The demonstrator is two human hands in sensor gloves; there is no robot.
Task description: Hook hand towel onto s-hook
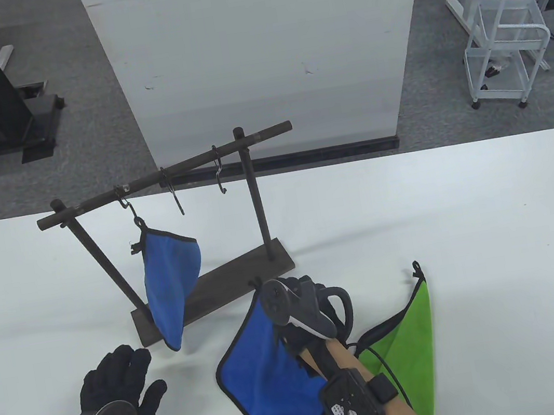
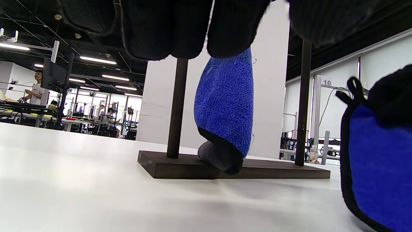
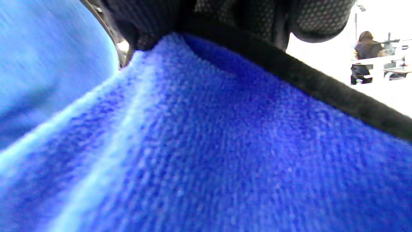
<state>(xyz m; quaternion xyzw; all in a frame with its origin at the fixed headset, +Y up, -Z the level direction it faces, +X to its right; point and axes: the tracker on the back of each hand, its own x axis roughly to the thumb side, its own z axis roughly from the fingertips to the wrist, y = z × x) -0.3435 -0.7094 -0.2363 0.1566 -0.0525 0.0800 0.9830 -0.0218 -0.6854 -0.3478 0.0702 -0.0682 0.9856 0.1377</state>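
Note:
A dark rack (image 1: 216, 288) stands on the white table with three s-hooks on its bar. One blue towel (image 1: 170, 282) hangs from the left s-hook (image 1: 125, 202); the middle s-hook (image 1: 175, 197) and the right s-hook (image 1: 220, 172) are bare. My right hand (image 1: 303, 308) grips the top corner of a second blue towel (image 1: 268, 382), lifted at that corner near the rack's base. That towel fills the right wrist view (image 3: 225, 145). My left hand (image 1: 119, 390) lies open and flat on the table, left of it, holding nothing. The hanging towel shows in the left wrist view (image 2: 225, 106).
A green towel (image 1: 407, 334) lies flat on the table to the right of my right arm. A white pillar (image 1: 258, 53) stands behind the table. A white cart (image 1: 508, 39) and a dark desk stand on the floor beyond.

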